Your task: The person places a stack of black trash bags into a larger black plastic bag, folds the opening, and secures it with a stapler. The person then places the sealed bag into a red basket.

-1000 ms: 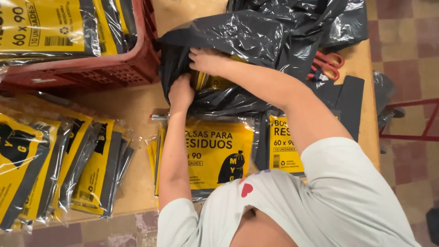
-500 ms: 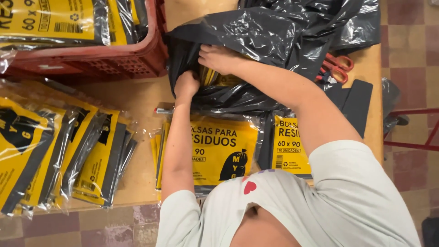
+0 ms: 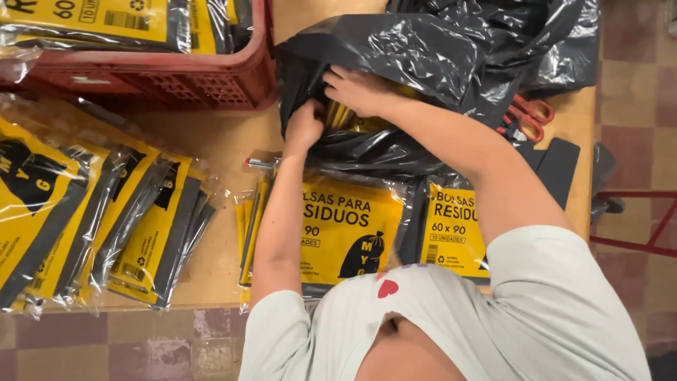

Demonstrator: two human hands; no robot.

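Both hands are at the mouth of one large black plastic bag [image 3: 395,53] that lies crumpled across the far middle of the wooden table [image 3: 211,134]. The left hand [image 3: 305,125] is closed into a fist on a fold of the black film at the bag's near edge. The right hand [image 3: 358,90] lies just beyond it, its fingers curled over the film at the opening, gripping the film; the two hands are almost touching. Inside the opening, between and below the hands, the yellow edges of some packs [image 3: 345,116] show; how many cannot be told.

Just in front of the bag, under the forearms, lie two visible yellow-and-black packs in clear wrap: a front pack [image 3: 349,226] on top of a small stack whose edges show at its left, and a second pack [image 3: 451,229] just beside it to the right, partly under the right arm. To the left, well apart, a fanned row of packs [image 3: 106,212] overlaps along the table's near edge; about five can be counted. One red crate [image 3: 141,74] stands at the far left, holding more such packs. One pair of red-handled scissors [image 3: 525,116] lies at the right, touching the black bag's edge, beside a dark flat sheet [image 3: 557,162]
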